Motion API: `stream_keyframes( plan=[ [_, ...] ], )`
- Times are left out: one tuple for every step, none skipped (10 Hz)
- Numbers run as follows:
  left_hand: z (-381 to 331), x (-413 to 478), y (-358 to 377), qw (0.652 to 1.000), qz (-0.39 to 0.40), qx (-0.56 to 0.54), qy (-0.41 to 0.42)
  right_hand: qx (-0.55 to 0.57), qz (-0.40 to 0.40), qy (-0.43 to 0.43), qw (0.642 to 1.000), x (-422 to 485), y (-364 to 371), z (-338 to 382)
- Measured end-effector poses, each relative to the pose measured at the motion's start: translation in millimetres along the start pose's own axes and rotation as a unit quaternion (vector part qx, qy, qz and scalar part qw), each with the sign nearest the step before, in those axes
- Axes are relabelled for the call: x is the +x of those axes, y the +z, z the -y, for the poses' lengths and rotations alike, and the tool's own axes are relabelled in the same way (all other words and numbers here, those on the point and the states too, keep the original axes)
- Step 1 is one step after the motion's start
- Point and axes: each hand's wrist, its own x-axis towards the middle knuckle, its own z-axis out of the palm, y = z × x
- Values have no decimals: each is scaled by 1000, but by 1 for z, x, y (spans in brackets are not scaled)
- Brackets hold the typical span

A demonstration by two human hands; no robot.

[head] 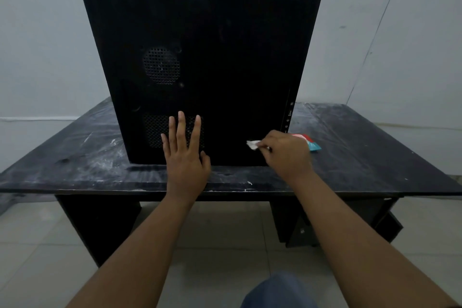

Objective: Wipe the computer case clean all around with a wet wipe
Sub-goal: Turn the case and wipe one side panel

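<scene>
Standing upright on a dark, dust-streaked surface, the black computer case turns its broad side panel toward the viewer. Two perforated vents mark this panel: a round vent in the upper left part and a rectangular vent near the lower left. Along the case's right edge, a narrow strip of the front panel shows small ports and buttons.

The left hand lies flat against the lower part of the side panel, fingers straight and spread, its fingertips overlapping the rectangular vent. The right hand has its fingers curled and pinches a small crumpled white wet wipe, which is held against the panel close to its lower right corner. Both forearms are bare.

Just behind the right hand, beside the case's front edge, a red, white and teal wipe packet lies on the surface and is partly hidden by the hand. A pale wall stands behind the surface, and light floor tiles show below it.
</scene>
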Motion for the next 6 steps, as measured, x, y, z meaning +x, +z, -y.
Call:
stream_keyframes(
  plan=[
    [0,0,-1,1000,2,-3,2,-10,68,-15,997,-10,21,11],
    [0,0,-1,1000,3,-6,1,-36,113,-13,993,-29,22,0],
    [0,0,-1,1000,6,-7,1,-73,93,-2,993,-34,9,-22],
    [0,-1,-1,1000,5,-7,1,-72,37,20,997,-32,-7,-33],
    [-1,-1,-1,1000,0,-6,1,-33,-12,-7,999,-20,-11,-21],
    [-1,-1,-2,1000,2,-5,1,-14,21,-60,998,-8,4,5]
  ],
)
